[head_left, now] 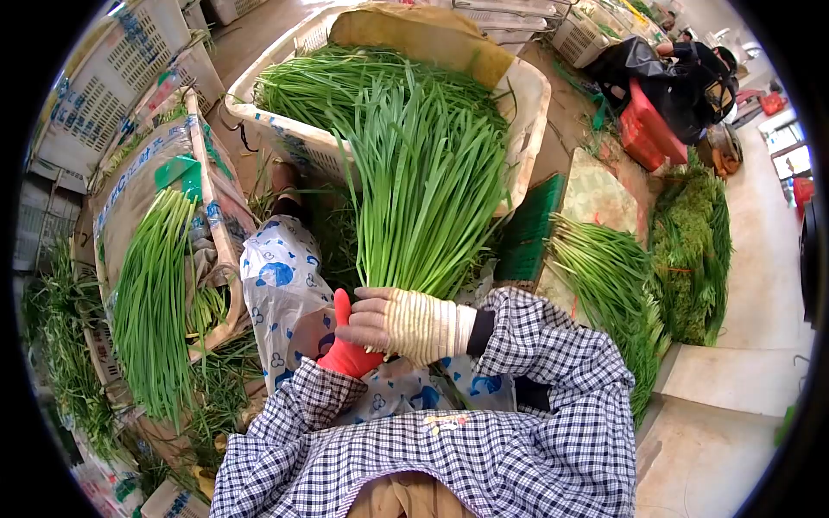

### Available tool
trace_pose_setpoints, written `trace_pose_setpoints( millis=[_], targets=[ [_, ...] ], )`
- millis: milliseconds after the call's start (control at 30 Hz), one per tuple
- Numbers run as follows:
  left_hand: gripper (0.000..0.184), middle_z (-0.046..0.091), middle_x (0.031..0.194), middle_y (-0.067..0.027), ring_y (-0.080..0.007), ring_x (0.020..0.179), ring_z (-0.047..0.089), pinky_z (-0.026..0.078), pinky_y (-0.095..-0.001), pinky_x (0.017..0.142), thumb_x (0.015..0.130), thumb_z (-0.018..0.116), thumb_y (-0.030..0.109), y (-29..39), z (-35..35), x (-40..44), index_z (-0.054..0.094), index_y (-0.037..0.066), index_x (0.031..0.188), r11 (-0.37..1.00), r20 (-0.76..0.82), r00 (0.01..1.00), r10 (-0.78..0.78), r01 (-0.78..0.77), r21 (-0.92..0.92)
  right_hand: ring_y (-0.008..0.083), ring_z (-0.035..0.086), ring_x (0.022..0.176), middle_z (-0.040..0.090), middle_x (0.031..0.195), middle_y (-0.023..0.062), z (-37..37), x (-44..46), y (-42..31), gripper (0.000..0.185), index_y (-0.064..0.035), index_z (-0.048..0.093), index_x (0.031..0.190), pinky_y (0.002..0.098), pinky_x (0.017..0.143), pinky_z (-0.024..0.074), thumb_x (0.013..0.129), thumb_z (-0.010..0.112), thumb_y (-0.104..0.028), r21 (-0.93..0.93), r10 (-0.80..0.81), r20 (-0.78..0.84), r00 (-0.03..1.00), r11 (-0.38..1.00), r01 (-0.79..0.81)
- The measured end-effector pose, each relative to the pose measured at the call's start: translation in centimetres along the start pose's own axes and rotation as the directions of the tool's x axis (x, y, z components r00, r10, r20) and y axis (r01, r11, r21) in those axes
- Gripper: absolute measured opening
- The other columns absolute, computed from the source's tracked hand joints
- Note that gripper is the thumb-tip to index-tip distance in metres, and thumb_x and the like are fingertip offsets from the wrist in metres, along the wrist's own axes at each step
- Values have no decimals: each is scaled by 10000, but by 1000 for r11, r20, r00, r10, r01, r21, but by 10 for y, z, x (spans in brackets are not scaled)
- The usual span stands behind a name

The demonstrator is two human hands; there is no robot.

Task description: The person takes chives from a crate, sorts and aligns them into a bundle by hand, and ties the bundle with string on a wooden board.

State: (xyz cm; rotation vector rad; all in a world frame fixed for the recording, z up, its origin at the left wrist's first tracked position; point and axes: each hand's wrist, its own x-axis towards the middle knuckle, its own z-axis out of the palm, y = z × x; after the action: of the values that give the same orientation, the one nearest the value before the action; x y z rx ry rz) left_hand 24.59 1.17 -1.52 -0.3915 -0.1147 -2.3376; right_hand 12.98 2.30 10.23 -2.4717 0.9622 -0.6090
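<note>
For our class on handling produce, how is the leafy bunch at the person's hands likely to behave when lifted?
The leafy bunch would probably droop toward its tips, where thin leaves splay and curve. Near the right hand it may feel firmer: stalks look straight and packed. Strands might slip loose, since no tie shows on it.

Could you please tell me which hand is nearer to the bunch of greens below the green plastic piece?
Left. The left hand, red-gloved, is to the right of the bunch of greens; the right hand is farther right.
</note>
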Motion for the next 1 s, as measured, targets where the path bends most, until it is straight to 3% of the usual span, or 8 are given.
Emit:
trace_pose_setpoints(
  millis=[67, 167, 267, 333, 433, 700, 900, 1000],
  targets=[
    [582, 401, 1435, -106, -230, 1306, 409, 328, -380, 1111, 984, 453, 438, -17, 2, 10, 325, 123, 1456, 870, 222, 946, 237, -309, 385, 343, 518, 1174, 522, 1246, 188, 10, -10, 0, 804, -24, 369, 1403, 476, 1041, 397, 794, 690, -439, 141, 96, -187, 978, 988, -70],
    [571, 404, 1437, -108, -249, 1319, 408, 342, -388, 1096, 961, 516, 322, 48, 30, 4, 327, 93, 1449, 400, -263, 838, -478, 474, 785, 381, 481, 1239, 448, 1391, 202, 31, -25, -2, 895, -15, 294, 1450, 455, 1030, 396, 827, 636, -559, 422, 387, -388, 837, 881, -212],
    [554, 435, 1408, -113, -254, 1311, 419, 353, -390, 1083, 938, 560, 275, 38, 12, -6, 380, 62, 1417, 115, -269, 769, -580, 405, 907, 368, 492, 1234, 460, 1387, 193, 39, -28, -3, 790, -28, 344, 1427, 475, 1029, 398, 862, 617, -508, 425, 414, -417, 809, 876, -229],
    [439, 572, 1238, -127, -238, 1133, 559, 463, -370, 955, 875, 643, 207, 12, 34, -9, 538, 24, 1260, 471, -400, 912, -88, 392, 790, 351, 513, 1213, 475, 1383, 171, 30, -26, -8, 657, -46, 410, 1385, 517, 1051, 366, 908, 560, -472, 55, 253, -575, 778, 961, -271],
    [314, 654, 1036, -119, -216, 924, 639, 529, -326, 789, 808, 678, 87, 25, 40, -19, 617, 9, 1106, 504, -590, 689, -420, 718, 480, 342, 433, 1275, 504, 1351, 134, 5, -31, -22, 578, -49, 490, 1313, 562, 1140, 175, 891, 535, -441, -341, 315, -635, 705, 705, -622],
    [358, 666, 952, -95, -200, 823, 658, 544, -305, 704, 759, 688, 14, 18, 19, -40, 604, 8, 1107, 708, -751, 514, -414, 700, 89, 307, 445, 1281, 495, 1370, 117, 28, -55, 12, 556, -124, 492, 1336, 541, 1154, 170, 858, 593, -391, -205, 483, -594, 644, 683, -701],
    [341, 668, 933, -93, -199, 822, 659, 545, -301, 703, 760, 678, 7, 20, 14, -40, 610, 9, 1094, 681, -749, 513, -418, 723, 115, 228, 662, 816, 691, 850, 66, -66, -76, 57, 140, -139, 675, 861, 417, 836, 527, 814, 632, -14, 276, 507, -846, 165, 681, -678],
    [341, 669, 932, -95, -196, 824, 660, 548, -297, 705, 761, 678, 8, 20, 11, -41, 610, 7, 1095, 678, -740, 524, -422, 724, 126, 269, 659, 842, 688, 891, 88, -99, -92, 90, 179, -130, 687, 929, 387, 765, 538, 799, 647, -13, -157, 311, -885, 346, 499, -852]
  ],
)
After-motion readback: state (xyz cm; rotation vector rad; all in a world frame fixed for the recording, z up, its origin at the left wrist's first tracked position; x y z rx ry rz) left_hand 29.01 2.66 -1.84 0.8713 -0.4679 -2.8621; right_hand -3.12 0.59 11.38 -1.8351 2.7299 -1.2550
